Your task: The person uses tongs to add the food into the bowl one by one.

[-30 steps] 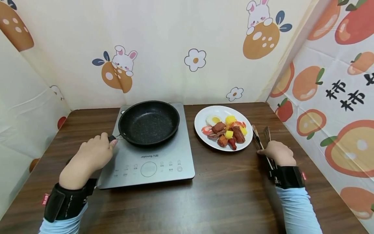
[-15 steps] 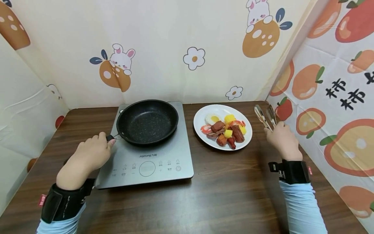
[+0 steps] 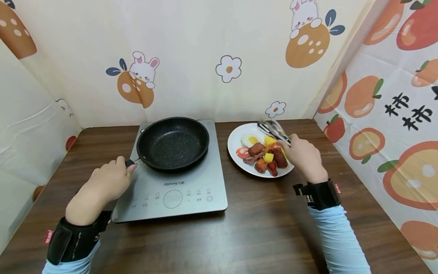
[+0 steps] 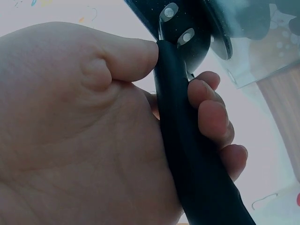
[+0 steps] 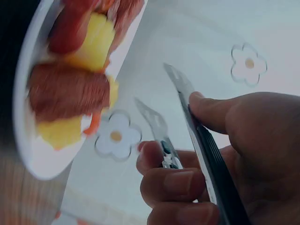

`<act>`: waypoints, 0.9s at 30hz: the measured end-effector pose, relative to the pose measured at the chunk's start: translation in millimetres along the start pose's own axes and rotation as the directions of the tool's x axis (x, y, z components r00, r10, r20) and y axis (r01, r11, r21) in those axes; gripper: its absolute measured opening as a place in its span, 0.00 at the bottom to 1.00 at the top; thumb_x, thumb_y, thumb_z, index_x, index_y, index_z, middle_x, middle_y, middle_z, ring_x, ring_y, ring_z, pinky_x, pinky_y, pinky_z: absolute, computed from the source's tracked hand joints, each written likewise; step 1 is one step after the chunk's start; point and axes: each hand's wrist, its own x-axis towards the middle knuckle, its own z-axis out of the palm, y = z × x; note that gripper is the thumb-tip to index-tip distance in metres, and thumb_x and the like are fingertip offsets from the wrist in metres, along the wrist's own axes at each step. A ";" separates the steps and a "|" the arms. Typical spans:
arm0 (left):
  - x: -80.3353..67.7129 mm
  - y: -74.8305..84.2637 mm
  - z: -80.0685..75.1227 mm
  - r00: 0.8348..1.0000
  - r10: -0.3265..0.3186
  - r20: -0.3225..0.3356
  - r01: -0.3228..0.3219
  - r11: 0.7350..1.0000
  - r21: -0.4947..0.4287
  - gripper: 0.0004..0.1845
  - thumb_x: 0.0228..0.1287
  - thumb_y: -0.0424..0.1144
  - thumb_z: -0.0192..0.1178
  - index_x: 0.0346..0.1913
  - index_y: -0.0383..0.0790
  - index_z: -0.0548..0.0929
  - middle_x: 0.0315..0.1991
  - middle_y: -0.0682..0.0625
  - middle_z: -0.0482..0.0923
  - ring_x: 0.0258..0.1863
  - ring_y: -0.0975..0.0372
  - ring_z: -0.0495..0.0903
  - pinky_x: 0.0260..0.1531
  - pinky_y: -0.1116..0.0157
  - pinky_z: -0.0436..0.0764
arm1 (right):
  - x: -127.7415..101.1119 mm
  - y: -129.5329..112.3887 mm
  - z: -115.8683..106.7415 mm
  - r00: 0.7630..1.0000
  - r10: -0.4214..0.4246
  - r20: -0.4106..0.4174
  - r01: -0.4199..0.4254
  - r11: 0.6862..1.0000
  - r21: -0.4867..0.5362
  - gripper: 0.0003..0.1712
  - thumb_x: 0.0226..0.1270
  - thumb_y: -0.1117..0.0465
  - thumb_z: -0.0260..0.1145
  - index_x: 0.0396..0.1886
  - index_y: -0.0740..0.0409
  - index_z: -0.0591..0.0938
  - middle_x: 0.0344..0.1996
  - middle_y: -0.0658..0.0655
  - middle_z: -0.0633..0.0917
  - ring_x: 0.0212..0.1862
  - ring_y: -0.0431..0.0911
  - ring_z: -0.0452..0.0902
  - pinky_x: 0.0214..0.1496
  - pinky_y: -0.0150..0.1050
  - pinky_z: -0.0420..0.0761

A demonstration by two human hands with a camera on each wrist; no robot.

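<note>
A black frying pan (image 3: 173, 142) sits on a silver induction cooktop (image 3: 143, 207). My left hand (image 3: 107, 182) grips its handle (image 4: 176, 122), thumb on one side and fingers curled round the other. My right hand (image 3: 304, 156) holds metal tongs (image 3: 275, 130) with dark handles; in the right wrist view the tongs (image 5: 187, 103) have their two arms apart and nothing between the tips. Those tips hover over the far right part of a white plate (image 3: 236, 167). On the plate lie a fried egg (image 3: 250, 140), a brown meat piece (image 3: 278, 156), yellow chunks (image 3: 268, 157) and other food.
Everything stands on a brown wooden table (image 3: 253, 224). Behind it rises a cream wall covering (image 3: 191, 57) with rabbit and flower prints. To the right hangs a fruit-printed sheet (image 3: 380, 114), close to the table's right edge.
My right hand has lifted the tongs from the table right of the plate and carried them left, over the plate. The left hand and the pan have stayed in place.
</note>
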 end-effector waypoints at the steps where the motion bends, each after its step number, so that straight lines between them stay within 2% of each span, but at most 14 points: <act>1: -0.9 -0.9 0.4 1.000 0.000 0.002 0.000 1.000 -0.001 0.26 0.85 0.45 0.36 0.51 0.17 0.64 0.34 0.33 0.71 0.33 0.46 0.72 0.35 0.50 0.69 | 1.9 -4.8 2.4 1.000 -0.007 0.007 0.007 1.000 -0.008 0.38 0.80 0.36 0.49 0.53 0.72 0.74 0.37 0.73 0.82 0.35 0.63 0.81 0.29 0.51 0.75; 4: -3.5 -3.2 2.1 1.000 0.005 0.000 -0.005 1.000 -0.001 0.26 0.85 0.45 0.37 0.50 0.17 0.65 0.33 0.34 0.72 0.32 0.47 0.73 0.34 0.51 0.70 | 6.0 -16.7 9.2 0.999 -0.015 0.040 0.016 0.999 -0.035 0.35 0.79 0.37 0.50 0.40 0.68 0.78 0.30 0.66 0.81 0.32 0.58 0.80 0.27 0.48 0.74; 8: -3.6 -4.8 3.8 1.000 0.020 -0.007 -0.020 1.000 -0.011 0.25 0.85 0.45 0.37 0.49 0.19 0.66 0.31 0.38 0.70 0.31 0.49 0.71 0.33 0.53 0.68 | 7.9 -23.9 14.5 0.997 -0.017 0.074 0.022 0.998 -0.065 0.31 0.79 0.39 0.51 0.31 0.62 0.78 0.25 0.60 0.78 0.30 0.55 0.78 0.26 0.45 0.71; 16: 1.8 -3.6 0.5 0.999 0.034 -0.030 -0.034 0.999 -0.006 0.23 0.84 0.45 0.38 0.50 0.21 0.66 0.33 0.38 0.71 0.32 0.48 0.72 0.35 0.51 0.67 | 9.3 -22.5 19.3 0.996 -0.019 0.089 0.026 0.997 -0.079 0.29 0.78 0.42 0.53 0.47 0.66 0.80 0.36 0.65 0.83 0.34 0.57 0.79 0.25 0.46 0.71; 23: 1.9 -4.1 -0.9 0.999 0.045 -0.031 -0.045 0.999 0.003 0.23 0.84 0.44 0.38 0.49 0.21 0.67 0.33 0.38 0.71 0.32 0.48 0.72 0.35 0.51 0.68 | 11.5 -18.5 21.4 0.997 -0.036 0.074 0.041 0.997 -0.065 0.26 0.78 0.42 0.56 0.42 0.62 0.80 0.27 0.59 0.79 0.31 0.54 0.77 0.25 0.43 0.68; 27: 0.3 -5.3 0.6 0.999 0.044 -0.020 -0.044 0.999 0.000 0.23 0.84 0.44 0.38 0.49 0.20 0.67 0.32 0.38 0.72 0.31 0.49 0.72 0.33 0.53 0.68 | 11.6 -17.0 23.1 0.997 -0.061 0.051 0.065 0.995 -0.072 0.24 0.77 0.43 0.58 0.39 0.61 0.79 0.25 0.57 0.78 0.29 0.53 0.75 0.25 0.43 0.67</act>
